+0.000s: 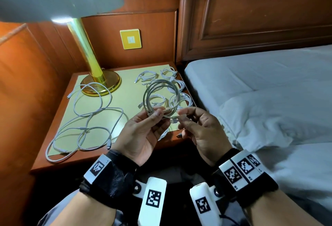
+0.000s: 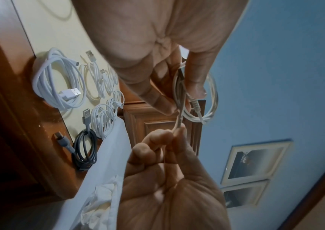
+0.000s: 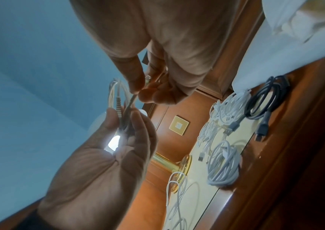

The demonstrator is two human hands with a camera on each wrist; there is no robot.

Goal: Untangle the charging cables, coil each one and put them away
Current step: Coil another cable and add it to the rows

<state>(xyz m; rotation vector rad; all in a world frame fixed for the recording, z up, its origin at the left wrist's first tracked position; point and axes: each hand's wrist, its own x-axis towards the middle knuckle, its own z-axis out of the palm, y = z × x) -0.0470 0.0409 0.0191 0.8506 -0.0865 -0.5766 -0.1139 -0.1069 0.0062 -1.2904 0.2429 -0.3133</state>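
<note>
I hold a pale grey cable coil [image 1: 161, 94] upright above the nightstand [image 1: 53, 159]. My left hand [image 1: 154, 118] grips the gathered loops at their bottom, thumb on top. My right hand [image 1: 181, 116] pinches the cable's loose end beside its plug. In the left wrist view the left hand [image 2: 181, 96] clamps the coil [image 2: 213, 93] while the right hand [image 2: 175, 133] pinches the tail below it. The right wrist view has the right hand [image 3: 140, 91] pinching the end above the left hand [image 3: 124, 118]. Loose white cables [image 1: 86, 127] sprawl on the nightstand's left.
Several coiled white cables [image 1: 172, 83] lie at the nightstand's back right, with a dark coiled cable [image 2: 85, 146] at its bed-side edge. A brass lamp [image 1: 100, 83] stands at the back left. The bed [image 1: 260, 91] is on the right, and a yellow wall switch [image 1: 130, 39] is behind.
</note>
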